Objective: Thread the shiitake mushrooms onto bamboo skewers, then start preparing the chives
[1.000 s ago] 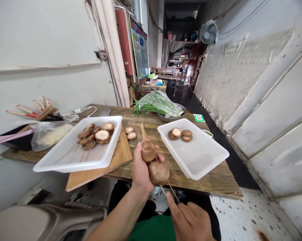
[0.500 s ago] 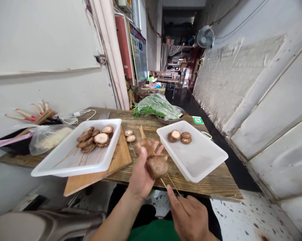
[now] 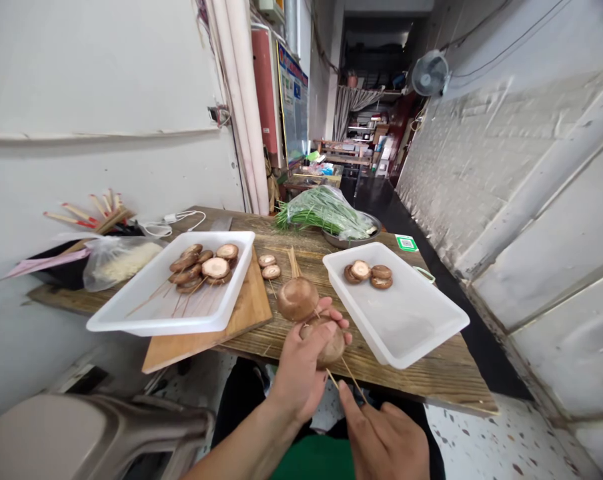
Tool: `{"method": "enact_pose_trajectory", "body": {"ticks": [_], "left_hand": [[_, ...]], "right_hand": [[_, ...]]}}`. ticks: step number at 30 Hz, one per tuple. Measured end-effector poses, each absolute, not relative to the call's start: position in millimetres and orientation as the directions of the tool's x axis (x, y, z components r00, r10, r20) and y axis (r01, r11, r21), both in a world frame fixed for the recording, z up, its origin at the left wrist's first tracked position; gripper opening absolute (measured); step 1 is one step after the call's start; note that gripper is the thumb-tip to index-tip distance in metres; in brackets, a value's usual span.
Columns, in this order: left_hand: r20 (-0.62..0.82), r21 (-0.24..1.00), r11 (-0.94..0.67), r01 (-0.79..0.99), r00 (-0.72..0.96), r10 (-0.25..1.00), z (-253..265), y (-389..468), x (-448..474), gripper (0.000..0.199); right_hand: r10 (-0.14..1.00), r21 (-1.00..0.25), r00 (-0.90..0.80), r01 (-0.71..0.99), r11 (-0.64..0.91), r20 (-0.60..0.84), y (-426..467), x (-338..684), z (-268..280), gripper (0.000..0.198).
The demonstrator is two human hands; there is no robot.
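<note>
Two large brown mushroom caps sit one beyond the other over the table's near edge. My left hand (image 3: 306,363) is closed around the nearer mushroom (image 3: 333,345), its thumb lying across the cap. Just beyond my fingers is the farther mushroom (image 3: 297,299), joined close to the first. Two thin wooden skewers (image 3: 352,379) run from the nearer cap down toward my right hand (image 3: 386,433). That hand is closed on the skewers, index finger stretched along them. Two small mushrooms (image 3: 270,272) lie on the table beyond, beside a bundle of skewers (image 3: 294,261).
A white tray (image 3: 156,325) holding skewered mushrooms stands left, partly on a wooden board (image 3: 206,347). On the right is another white tray (image 3: 406,327) with several mushrooms. Bagged green stalks (image 3: 326,212) rest on a metal bowl (image 3: 351,241) behind. A plastic stool (image 3: 81,433) is at lower left.
My left thumb has moved from beside the caps to across the nearer mushroom, and the fingers have curled in around it. The view has shifted slightly left.
</note>
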State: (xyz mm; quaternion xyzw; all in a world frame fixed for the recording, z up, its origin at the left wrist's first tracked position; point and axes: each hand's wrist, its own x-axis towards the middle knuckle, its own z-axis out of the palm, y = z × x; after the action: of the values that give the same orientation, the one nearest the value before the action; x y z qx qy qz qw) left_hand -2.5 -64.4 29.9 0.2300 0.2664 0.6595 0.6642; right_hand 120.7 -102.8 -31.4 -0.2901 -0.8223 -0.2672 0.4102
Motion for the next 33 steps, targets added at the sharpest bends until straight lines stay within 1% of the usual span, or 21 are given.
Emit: {"method": "enact_pose_trajectory", "body": {"ticks": [6,9,11,13,15,17,18,21,24,29,33], "left_hand": [[-0.064,0.625,0.075,-0.777,0.045,0.997,21.1,-69.7,5.5,0.028],[-0.062,0.595,0.098,-0.798,0.076,0.995,18.0,-68.9,4.6,0.028],[-0.049,0.556,0.152,-0.817,0.15,0.987,17.3,-64.8,-1.2,0.031],[-0.037,0.515,0.178,-0.838,0.186,0.982,17.6,-58.1,-9.8,0.042],[-0.025,0.493,0.116,-0.862,0.12,0.993,18.4,-50.2,-18.4,0.051],[-0.023,0.491,0.029,-0.871,0.021,1.0,19.4,-43.1,-24.4,0.048],[-0.031,0.488,0.007,-0.873,-0.009,0.999,20.0,-40.3,-26.0,0.045],[-0.077,0.458,-0.002,-0.889,-0.041,0.996,21.6,-35.2,-26.6,0.035],[-0.109,0.426,0.008,-0.905,-0.042,0.993,24.3,-33.2,-24.6,0.027],[-0.135,0.44,0.027,-0.897,-0.037,0.99,29.7,-33.0,-23.6,0.025],[-0.13,0.456,0.048,-0.889,-0.013,0.991,30.4,-34.8,-25.5,0.024]], "right_hand": [[0.322,0.178,-0.541,0.68,0.711,0.777,-107.1,125.8,-31.4,0.027],[0.331,0.165,-0.542,0.674,0.72,0.772,-105.8,126.5,-29.1,0.027],[0.351,0.1,-0.494,0.679,0.727,0.796,-104.1,127.0,-26.1,0.029],[0.401,-0.019,-0.428,0.664,0.748,0.81,-102.2,127.6,-23.0,0.033],[0.448,-0.134,-0.406,0.603,0.786,0.797,-100.7,127.8,-21.0,0.036],[0.463,-0.196,-0.421,0.539,0.82,0.78,-99.7,126.8,-20.7,0.038],[0.459,-0.199,-0.434,0.521,0.83,0.775,-99.4,125.9,-21.0,0.038],[0.446,-0.154,-0.488,0.526,0.836,0.75,-99.3,122.1,-22.0,0.036],[0.44,-0.072,-0.55,0.565,0.822,0.71,-100.3,119.6,-21.3,0.032],[0.408,0.076,-0.574,0.638,0.766,0.71,-102.8,120.1,-15.3,0.033],[0.38,0.112,-0.574,0.643,0.757,0.725,-102.7,121.8,-10.9,0.033]]}}
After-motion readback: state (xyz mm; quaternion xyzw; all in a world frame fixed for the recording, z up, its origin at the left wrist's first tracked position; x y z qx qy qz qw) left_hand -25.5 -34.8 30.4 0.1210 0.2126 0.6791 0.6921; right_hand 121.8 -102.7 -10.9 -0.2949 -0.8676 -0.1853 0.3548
